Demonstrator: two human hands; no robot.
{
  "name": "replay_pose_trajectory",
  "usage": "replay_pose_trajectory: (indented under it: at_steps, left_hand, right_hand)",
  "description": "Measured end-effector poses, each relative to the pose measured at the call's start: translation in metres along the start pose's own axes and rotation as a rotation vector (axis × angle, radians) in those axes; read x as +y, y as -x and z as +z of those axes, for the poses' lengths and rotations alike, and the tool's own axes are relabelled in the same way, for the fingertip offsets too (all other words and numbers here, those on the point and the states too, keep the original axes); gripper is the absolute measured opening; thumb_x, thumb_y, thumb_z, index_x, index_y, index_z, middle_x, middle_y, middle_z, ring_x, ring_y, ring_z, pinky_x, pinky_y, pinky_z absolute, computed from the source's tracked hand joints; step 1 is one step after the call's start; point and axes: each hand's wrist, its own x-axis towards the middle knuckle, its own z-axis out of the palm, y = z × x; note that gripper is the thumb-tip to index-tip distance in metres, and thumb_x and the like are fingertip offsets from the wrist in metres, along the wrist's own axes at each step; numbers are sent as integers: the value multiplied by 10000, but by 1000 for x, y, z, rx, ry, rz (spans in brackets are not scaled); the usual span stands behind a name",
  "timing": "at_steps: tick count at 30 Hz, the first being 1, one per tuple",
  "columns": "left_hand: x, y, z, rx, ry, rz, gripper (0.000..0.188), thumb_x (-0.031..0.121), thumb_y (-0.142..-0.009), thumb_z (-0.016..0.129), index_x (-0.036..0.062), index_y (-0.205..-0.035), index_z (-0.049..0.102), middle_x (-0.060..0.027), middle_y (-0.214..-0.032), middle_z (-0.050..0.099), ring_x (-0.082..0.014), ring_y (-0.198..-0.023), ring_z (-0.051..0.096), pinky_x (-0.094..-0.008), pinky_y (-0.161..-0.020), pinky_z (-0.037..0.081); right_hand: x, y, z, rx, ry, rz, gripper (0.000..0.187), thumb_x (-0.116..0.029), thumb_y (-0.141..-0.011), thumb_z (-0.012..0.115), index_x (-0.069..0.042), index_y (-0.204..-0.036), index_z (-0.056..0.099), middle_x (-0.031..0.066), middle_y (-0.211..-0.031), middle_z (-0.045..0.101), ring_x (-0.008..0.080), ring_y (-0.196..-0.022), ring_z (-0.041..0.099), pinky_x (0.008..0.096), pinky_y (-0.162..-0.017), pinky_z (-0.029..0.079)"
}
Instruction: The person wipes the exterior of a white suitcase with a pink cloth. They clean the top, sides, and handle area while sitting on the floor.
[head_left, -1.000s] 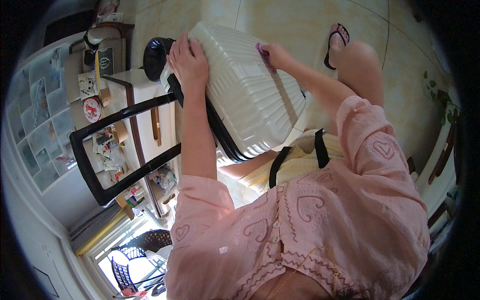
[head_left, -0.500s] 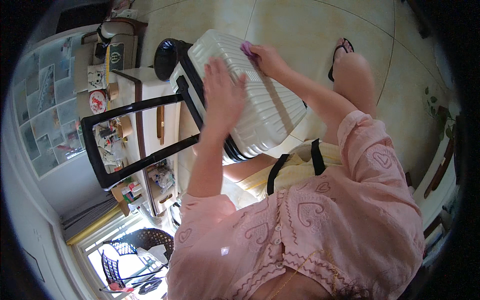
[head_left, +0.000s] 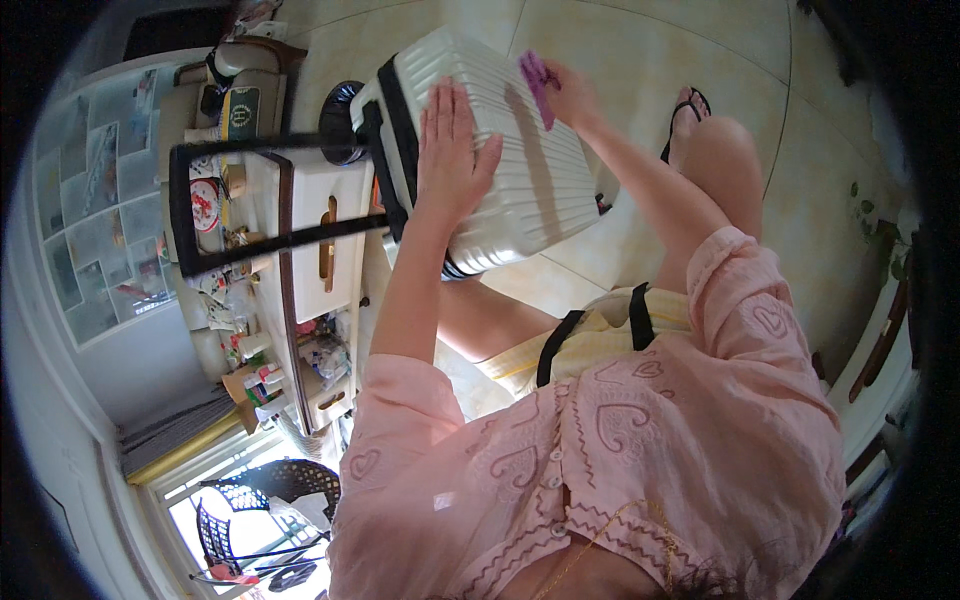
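A white ribbed hard-shell suitcase (head_left: 500,185) stands before me at a tilt, its black pull-out handle (head_left: 300,238) extended toward the left. Flat on the shell near the handle end rests my left hand (head_left: 452,155), fingers stretched, thumb apart. My right hand (head_left: 573,97) pinches a purple cloth (head_left: 537,88), which hangs partly unfolded at the suitcase's far right edge. Whether the cloth touches the shell I cannot tell. Near the right end of the case, a small dark wheel (head_left: 603,205) shows.
To the left stands a white cabinet (head_left: 312,268) with a cluttered top and a round red-and-white tin (head_left: 205,205). A black round object (head_left: 343,108) sits behind the suitcase. Beige floor tiles (head_left: 620,45) lie around, and a wicker chair (head_left: 290,480) is at lower left.
The suitcase has turned, its handle swinging up and away. My left hand has come to lie still on the shell. My right hand has moved slightly right with the cloth, which now hangs more spread out.
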Motion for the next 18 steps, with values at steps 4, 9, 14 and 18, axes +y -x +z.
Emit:
replay_pose_trajectory:
  at_steps: [4, 9, 14, 18]
  left_hand:
    - [2, -13, -12, -79, 1, 110, 683, 349, -931, 487, 21, -1468, 220, -180, -1535, 199, -342, -1421, 186, -447, -1154, 147]
    - [18, 15, 6, 16, -60, -80, 692, 392, -923, 511, 69, -1474, 245, -140, -1538, 221, -307, -1419, 212, -469, -1140, 178]
    - [42, 16, 2, 150, -107, -145, 860, 466, -821, 638, 50, -1467, 252, -166, -1524, 245, -303, -1413, 236, -482, -1136, 194]
    - [35, 20, 12, 169, -107, -150, 930, 475, -767, 693, 33, -1459, 257, -182, -1527, 222, -308, -1417, 219, -457, -1146, 191]
  right_hand:
    - [2, -18, -16, 227, 269, -87, 358, -33, -802, 502, -109, -1126, 633, 150, -970, 679, 314, -898, 652, 440, -792, 512]
    - [-41, -7, -54, 335, 187, -678, 330, -29, -806, 546, -79, -1119, 636, 135, -1146, 633, 312, -1051, 601, 406, -904, 487]
    - [-84, 0, -58, -70, 553, -935, 393, 32, -791, 526, -67, -1158, 626, 122, -1258, 583, 299, -1208, 509, 398, -1055, 377]
    - [-79, 27, -62, -217, 614, -1022, 305, -73, -820, 537, -65, -1104, 651, 134, -1265, 575, 292, -1230, 489, 405, -1064, 357]
